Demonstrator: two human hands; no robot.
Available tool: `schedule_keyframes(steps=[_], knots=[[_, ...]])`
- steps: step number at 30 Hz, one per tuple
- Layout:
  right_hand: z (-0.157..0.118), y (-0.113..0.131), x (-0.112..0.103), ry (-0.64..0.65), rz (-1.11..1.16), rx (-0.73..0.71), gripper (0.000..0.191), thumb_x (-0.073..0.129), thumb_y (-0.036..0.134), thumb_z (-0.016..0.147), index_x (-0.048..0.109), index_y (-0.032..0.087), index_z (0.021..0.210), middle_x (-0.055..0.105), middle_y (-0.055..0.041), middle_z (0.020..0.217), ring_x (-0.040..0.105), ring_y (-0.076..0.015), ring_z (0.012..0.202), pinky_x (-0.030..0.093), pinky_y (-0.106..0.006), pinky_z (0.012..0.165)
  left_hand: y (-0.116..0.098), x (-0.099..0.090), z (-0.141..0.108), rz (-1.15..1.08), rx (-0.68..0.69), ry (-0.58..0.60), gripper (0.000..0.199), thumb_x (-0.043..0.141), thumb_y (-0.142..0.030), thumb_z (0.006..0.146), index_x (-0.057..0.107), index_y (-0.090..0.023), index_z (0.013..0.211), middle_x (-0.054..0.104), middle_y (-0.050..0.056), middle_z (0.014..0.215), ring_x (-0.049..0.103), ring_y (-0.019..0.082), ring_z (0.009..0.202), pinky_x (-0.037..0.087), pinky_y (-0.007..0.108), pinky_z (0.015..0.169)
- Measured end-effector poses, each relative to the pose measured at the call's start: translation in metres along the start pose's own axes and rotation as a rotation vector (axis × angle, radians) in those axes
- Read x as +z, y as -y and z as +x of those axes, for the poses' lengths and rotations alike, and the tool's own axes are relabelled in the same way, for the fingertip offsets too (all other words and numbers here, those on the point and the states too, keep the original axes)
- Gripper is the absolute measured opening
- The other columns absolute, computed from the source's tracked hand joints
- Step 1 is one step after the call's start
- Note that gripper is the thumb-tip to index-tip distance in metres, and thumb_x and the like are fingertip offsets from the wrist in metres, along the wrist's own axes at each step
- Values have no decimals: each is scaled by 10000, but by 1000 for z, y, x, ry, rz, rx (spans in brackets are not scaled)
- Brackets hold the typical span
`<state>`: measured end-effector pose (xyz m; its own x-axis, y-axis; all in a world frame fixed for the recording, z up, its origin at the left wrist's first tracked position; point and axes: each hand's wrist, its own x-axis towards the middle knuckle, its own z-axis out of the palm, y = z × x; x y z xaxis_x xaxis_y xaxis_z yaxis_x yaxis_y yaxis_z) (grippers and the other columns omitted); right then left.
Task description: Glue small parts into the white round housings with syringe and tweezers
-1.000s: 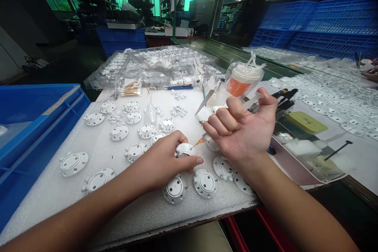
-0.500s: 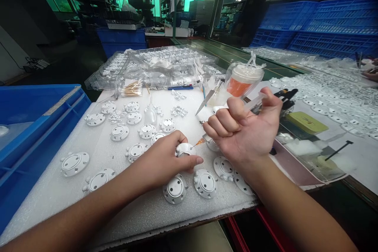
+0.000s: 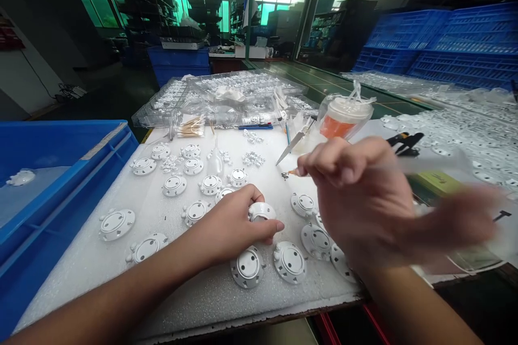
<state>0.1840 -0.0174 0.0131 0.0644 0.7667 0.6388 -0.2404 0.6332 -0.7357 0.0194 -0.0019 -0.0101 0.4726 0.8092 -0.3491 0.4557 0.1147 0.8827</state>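
Note:
My left hand is closed around a small white round plastic part, tilted on edge between thumb and fingers. Several matching white discs with two dark dots, such as this white disc, lie on the foam sheet around it. My right hand has its fingers curled around a clear syringe, its thumb stretched away and smeared by motion. The syringe's orange needle tip pokes out left of the fingers, beside some tiny dark bits on the foam.
A blue bin stands at the left. Toward the back lie cotton swabs, a knife, a small clear squeeze bottle and white bits. A bagged drink cup and clear trays stand beyond.
My right hand has drawn the syringe tip away from the white part, up toward the tiny dark bits, and swung its thumb outward. My left hand still holds the part.

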Motion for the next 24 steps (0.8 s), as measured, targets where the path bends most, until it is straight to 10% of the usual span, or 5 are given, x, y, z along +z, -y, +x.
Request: schedule_keyframes(steps=[5,11,15,20,24], knots=[[18,-10,-2,-16,222,330,315,549,447,848,480,212,649,365,-2,715,429,-163,695,451,-327,749,-3,-1,-4,-89,38,-59,336,690,-463,781,465,-237,889,703,-5,725,688,240,772,425,280,627],[10,-39,-5,207,60,594,245,565,459,884,499,230,825,529,-5,870,549,-193,904,435,-381,913,-10,-24,-1,-386,258,-492,289,670,-414,850,494,-199,929,648,-25,709,566,104,569,422,229,587],[11,-41,-12,345,-203,524,443,331,581,984,598,235,1056,610,-64,1161,540,-220,1137,409,-397,988,-11,-31,6,-655,226,-447,243,697,-277,832,493,-173,915,597,-8,679,502,82,538,399,188,510],[29,-29,-35,-95,-836,176,441,395,529,968,616,186,800,649,-68,827,597,-211,789,439,-350,761,-11,-25,4,-686,194,-413,265,724,-275,812,495,-175,900,592,7,702,497,86,546,402,180,483],[40,-39,-53,-66,-1139,297,403,533,558,893,584,161,939,635,-55,773,574,-204,667,397,-320,628,-10,-25,2,-695,183,-386,253,719,-294,817,500,-180,870,572,4,718,518,99,596,406,177,483]])
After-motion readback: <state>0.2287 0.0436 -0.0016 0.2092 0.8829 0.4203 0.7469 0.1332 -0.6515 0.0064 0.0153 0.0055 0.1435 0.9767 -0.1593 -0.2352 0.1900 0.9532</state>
